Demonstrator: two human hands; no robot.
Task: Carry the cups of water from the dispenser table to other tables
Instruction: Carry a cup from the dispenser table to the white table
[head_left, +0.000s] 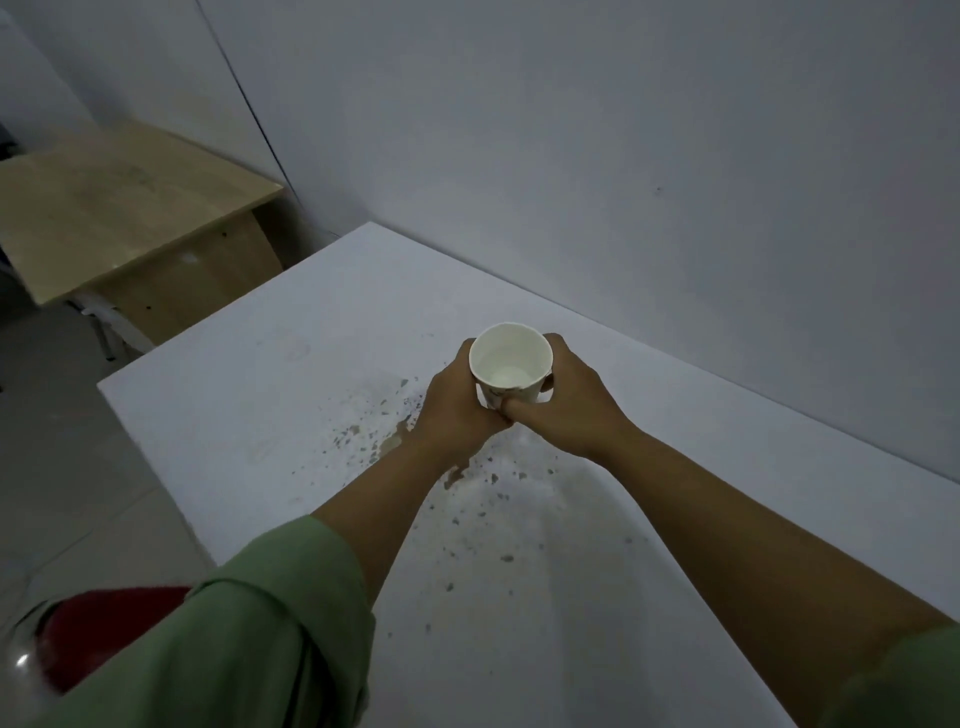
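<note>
A white paper cup (510, 361) with water in its bottom is upright over a white table (249, 405). My left hand (457, 405) wraps its left side and my right hand (566, 402) wraps its right side, thumbs meeting in front. Both hands hide the cup's base, so I cannot tell whether it rests on the table or hangs just above it.
The white table is stained with brown specks and a small wet patch (395, 441) near my left wrist. It stands against a grey wall (623, 156). A wooden table (124, 208) is at the far left. A red seat (98, 634) sits at the lower left.
</note>
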